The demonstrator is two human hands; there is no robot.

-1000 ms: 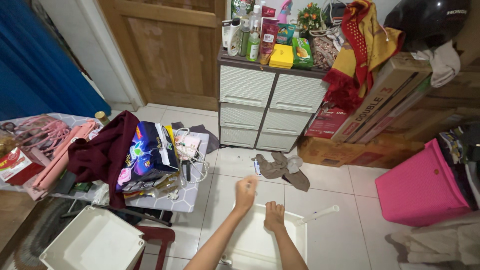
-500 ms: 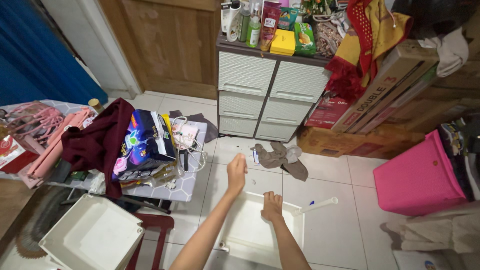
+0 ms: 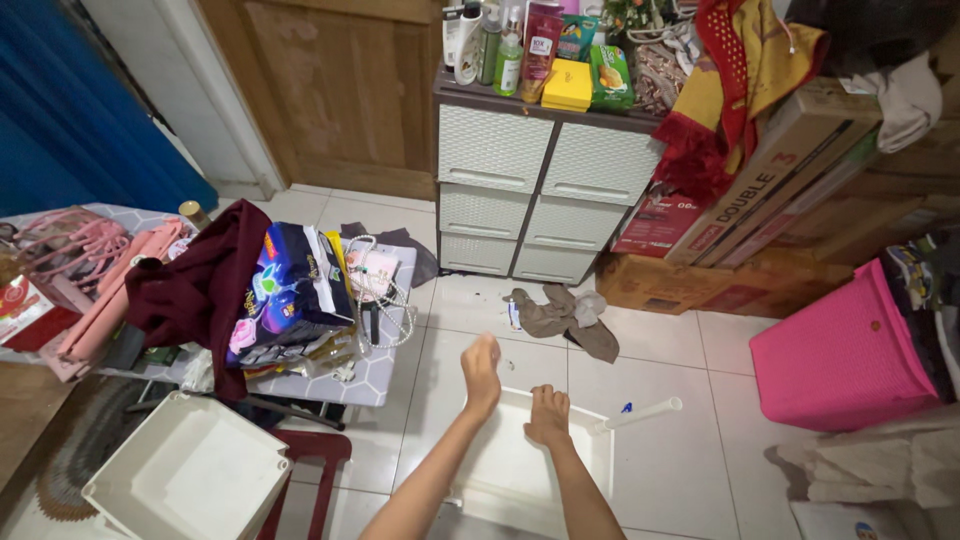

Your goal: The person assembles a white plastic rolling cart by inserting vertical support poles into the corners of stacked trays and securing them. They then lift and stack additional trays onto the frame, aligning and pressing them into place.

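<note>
A white plastic drawer (image 3: pixel 596 462) lies on the tiled floor in front of me. My right hand (image 3: pixel 548 412) sits on its far rim with the fingers curled over the edge. My left hand (image 3: pixel 481 372) hovers above the drawer's far left corner, flat and edge-on, holding nothing. A white tube (image 3: pixel 640 412) lies on the floor beside the drawer's far right corner, with a small blue object (image 3: pixel 626 407) next to it.
A low table (image 3: pixel 385 385) at left is piled with a maroon garment (image 3: pixel 195 290), a colourful packet (image 3: pixel 290 290) and pink bags. Another white drawer (image 3: pixel 190 470) sits bottom left. Behind are a white drawer cabinet (image 3: pixel 540 180), a crumpled grey cloth (image 3: pixel 565 315), cardboard boxes and a pink basket (image 3: pixel 845 350).
My left hand lifted a little above the drawer and then sank slightly. My right hand has stayed on the drawer's far rim.
</note>
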